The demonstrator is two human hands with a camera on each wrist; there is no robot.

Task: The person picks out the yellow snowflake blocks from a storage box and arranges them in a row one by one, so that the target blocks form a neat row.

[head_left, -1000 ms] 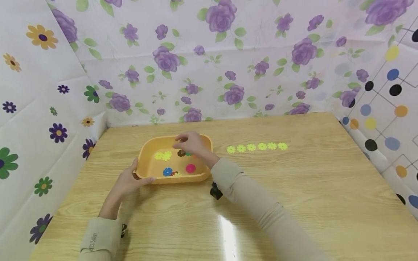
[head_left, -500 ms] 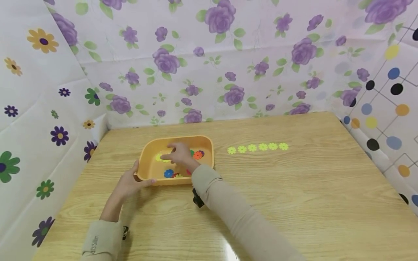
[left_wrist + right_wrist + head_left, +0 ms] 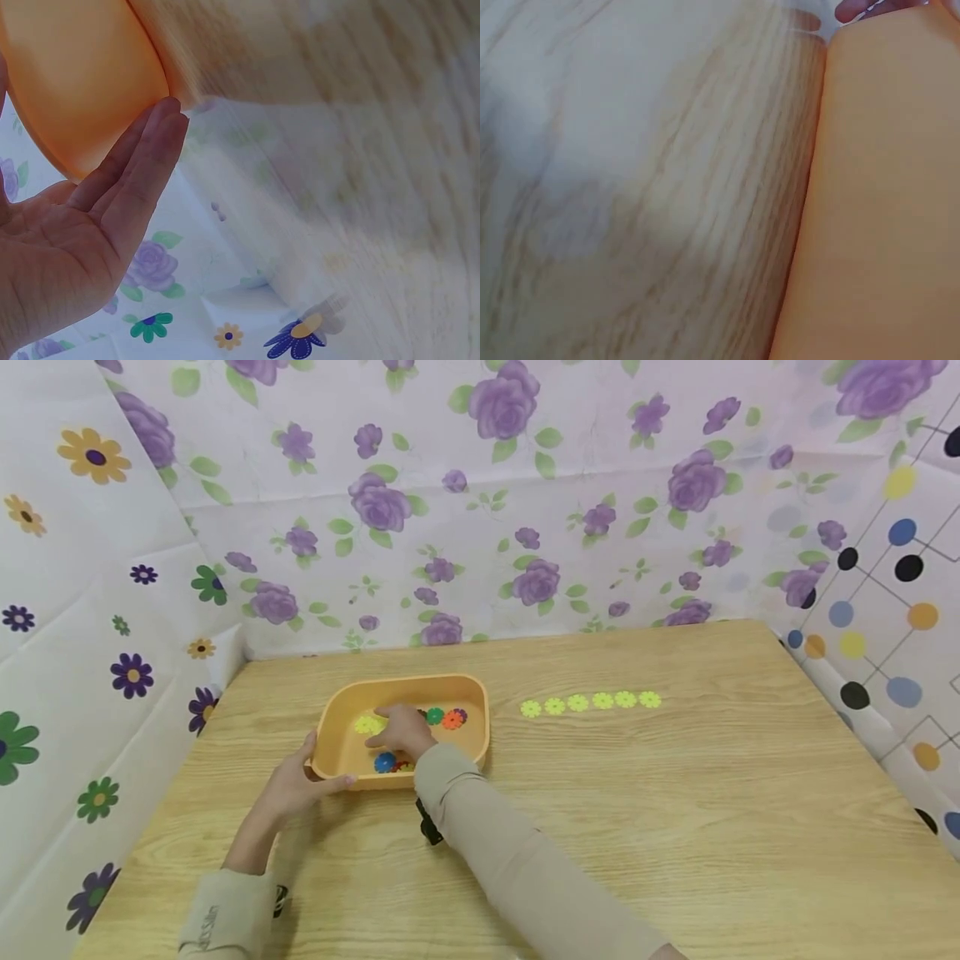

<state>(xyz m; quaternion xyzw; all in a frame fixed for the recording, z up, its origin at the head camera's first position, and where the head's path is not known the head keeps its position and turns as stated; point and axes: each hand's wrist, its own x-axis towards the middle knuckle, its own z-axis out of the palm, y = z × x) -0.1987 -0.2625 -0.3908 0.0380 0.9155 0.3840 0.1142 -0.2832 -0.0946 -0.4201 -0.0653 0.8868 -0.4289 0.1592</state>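
My left hand (image 3: 287, 785) holds the near left corner of an orange plastic tub (image 3: 480, 752), its thumb at the front rim. In the left wrist view, the fingers (image 3: 139, 169) lie along the tub's outer wall. Inside the tub, my right hand (image 3: 403, 732) reaches down with thumb and fingertips apart, right at the yellow flower-shaped discs (image 3: 365, 725), partly covering them. Also in the tub are a blue disc (image 3: 385, 762), a green disc (image 3: 435, 716) and an orange disc (image 3: 453, 719). The right wrist view shows only the tub's outer wall (image 3: 877, 187) and table, with fingers at the top edge.
Several yellow flower discs (image 3: 577, 702) lie in a row on the wooden table (image 3: 675, 810), right of the tub. Behind the table hangs a purple-flowered cloth (image 3: 536, 581). Patterned sheets flank both sides.
My right hand has moved left and down within the tub, from above its far side to the yellow discs. The left hand keeps its hold on the corner.
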